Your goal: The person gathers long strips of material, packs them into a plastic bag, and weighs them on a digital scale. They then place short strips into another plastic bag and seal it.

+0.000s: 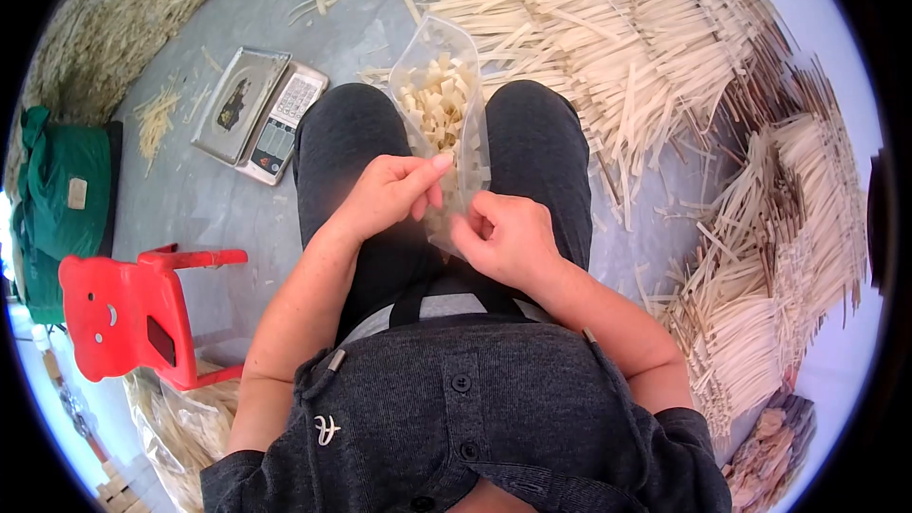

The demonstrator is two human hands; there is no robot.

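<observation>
A clear plastic bag (472,166), open at the top, stands between my knees. Short pale cut pieces (439,104) fill its upper part. My left hand (397,192) is at the bag's left side, thumb and forefinger pinched together at its edge over the pieces. Lower down on the right, my right hand (503,236) has its fingers curled in against the bag's side and closed on it. The bag's bottom is partly hidden between my hands and legs.
A digital scale (275,128) with a metal tray lies left of my knee. Left are a red chair (128,318) and a green bag (66,209). Long pale strips (589,28) are heaped ahead and to the right. Loose strips (157,122) lie on the floor.
</observation>
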